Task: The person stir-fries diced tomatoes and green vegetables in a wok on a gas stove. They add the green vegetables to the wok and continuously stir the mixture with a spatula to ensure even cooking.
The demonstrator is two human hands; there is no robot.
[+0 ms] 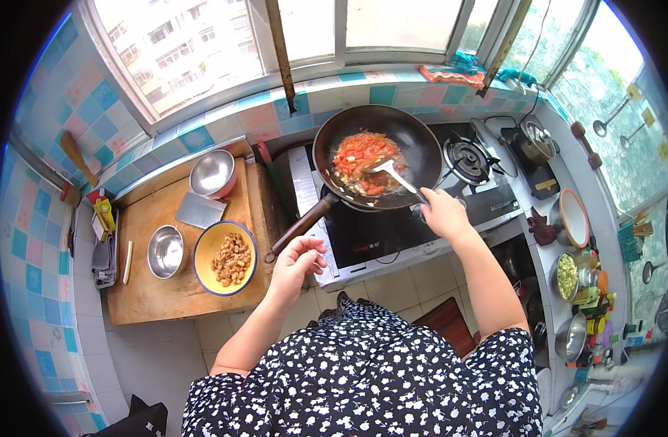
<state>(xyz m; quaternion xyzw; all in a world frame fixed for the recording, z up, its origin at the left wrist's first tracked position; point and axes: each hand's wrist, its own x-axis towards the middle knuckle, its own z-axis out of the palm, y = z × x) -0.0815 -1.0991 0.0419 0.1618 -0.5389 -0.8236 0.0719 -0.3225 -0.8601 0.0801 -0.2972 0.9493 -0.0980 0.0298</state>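
Observation:
A dark wok (420, 138) sits on the left side of the gas stove, its handle (308, 223) pointing to the near left. In it lies chopped red food (357, 154), looking like tomato, with small pale bits. My right hand (443, 213) is closed round the dark handle of a spatula (396, 175), whose metal blade rests in the red food. My left hand (297, 264) hangs near the end of the wok handle, apart from it, with fingers loosely bent and nothing in them.
Left of the stove, a wooden board (133, 295) carries a yellow bowl (199, 256) of brown pieces, two metal bowls and a cleaver (200, 210). A bare burner (470, 159) is right of the wok. Farther right stand a pot (530, 143), a bowl of chopped greens (567, 277) and several bottles.

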